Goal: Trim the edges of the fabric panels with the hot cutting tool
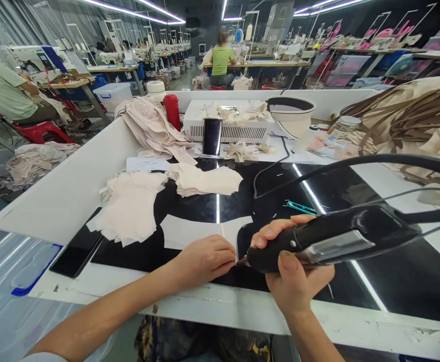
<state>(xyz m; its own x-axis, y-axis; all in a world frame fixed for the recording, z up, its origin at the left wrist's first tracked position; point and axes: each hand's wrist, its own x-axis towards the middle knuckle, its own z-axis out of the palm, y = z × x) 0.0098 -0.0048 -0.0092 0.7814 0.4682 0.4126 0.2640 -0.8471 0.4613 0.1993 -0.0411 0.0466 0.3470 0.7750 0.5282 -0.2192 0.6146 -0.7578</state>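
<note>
Two bare hands are working at the near edge of a glossy black table [393, 281] framed by a white rim. The right hand [293, 274] is wrapping its grip fully around a smooth black handheld tool [333, 236], thumb on the near side and fingers curled over the top; the tool is tapering to a rounded nose with a metallic plate along its flank, and a thick black cable [355, 163] is arching away from its rear. The left hand [205, 259] is lying knuckles up, its fingertips pinched narrow on the edge of a flat white fabric piece [190, 231], which is lying on the table directly ahead of that hand. The tool's nose is meeting the fabric just beside those fingertips.

Farther back, a loose pile of pale pink cut fabric [129, 206] is resting at left, and teal snips [301, 207] are lying to the right. Beyond, a white vented box [225, 128], a red bottle [172, 110] and a round white bowl [291, 115] are standing. Seated workers are occupying distant tables.
</note>
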